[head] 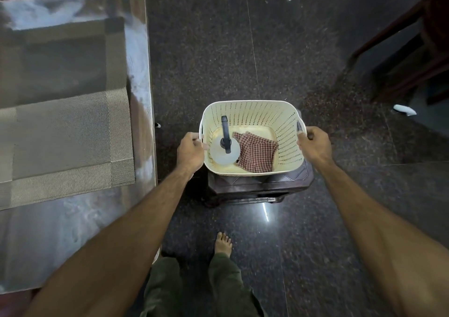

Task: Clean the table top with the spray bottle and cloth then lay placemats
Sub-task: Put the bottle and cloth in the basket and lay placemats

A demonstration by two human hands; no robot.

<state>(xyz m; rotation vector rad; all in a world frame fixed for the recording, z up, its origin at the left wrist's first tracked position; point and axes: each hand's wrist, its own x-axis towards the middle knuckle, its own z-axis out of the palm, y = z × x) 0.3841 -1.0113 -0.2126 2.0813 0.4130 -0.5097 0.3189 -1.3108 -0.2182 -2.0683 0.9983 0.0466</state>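
Head view, nearest: I am seeing my green trouser legs [194, 290] and a bare foot [223, 242] standing on the dark floor [303, 49].
Left hand [190, 151]: fingers are curling round the basket's left handle.
Right hand [315, 144]: fingers are gripping the right handle.
Basket [252, 112]: it is sitting on a dark stool [257, 186].
Spray bottle [224, 150]: it is standing upright in the basket's left side.
Cloth [256, 152]: it is lying checked and folded, just beside the bottle.
Table [73, 231]: it is standing to my left, carrying a placemat [65, 132].
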